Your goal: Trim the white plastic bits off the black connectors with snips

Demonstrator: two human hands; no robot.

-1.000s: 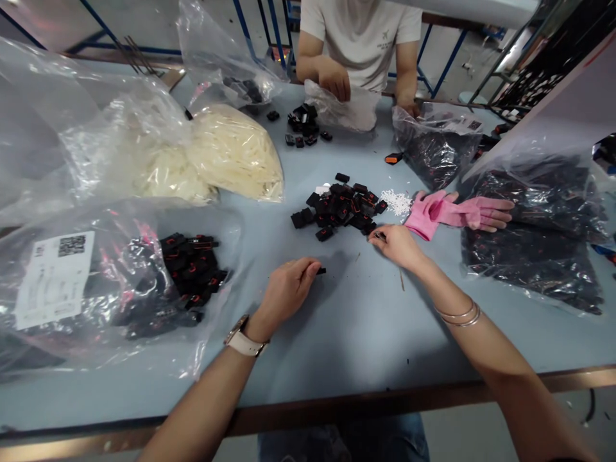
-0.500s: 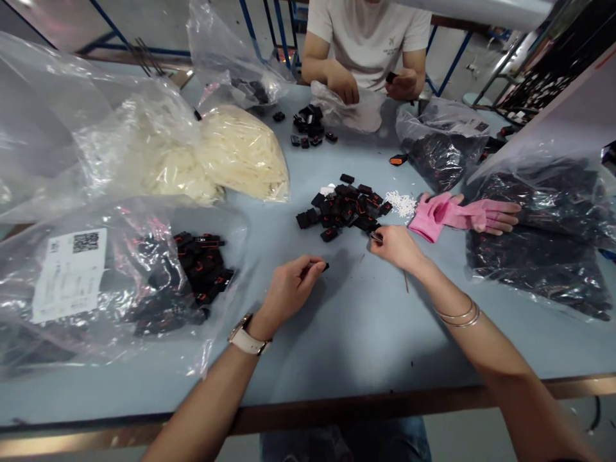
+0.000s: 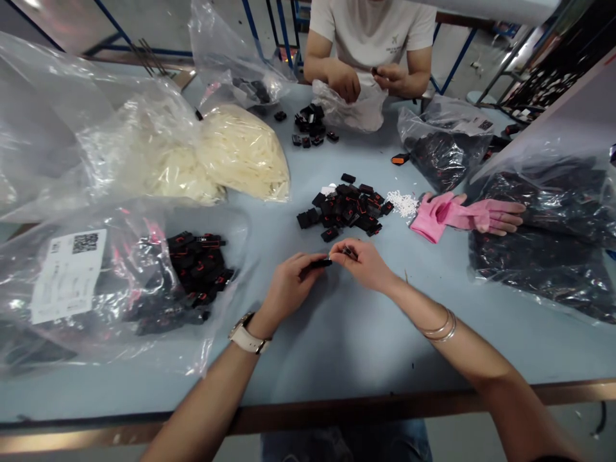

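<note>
My left hand pinches a small black plastic part just above the pale blue table. My right hand is closed on another small black piece and meets the left hand's part at its fingertips. Just beyond both hands lies a loose pile of black parts with red marks. A watch sits on my left wrist and thin bangles on my right.
A clear bag of black parts lies left, a bag of cream strips behind it. Pink gloves and small white bits lie right, beside dark bags. Across the table a person in a white shirt handles parts.
My right hand has come back from the pile toward my left hand, and the two now meet. The person opposite has raised a hand to chest height.
</note>
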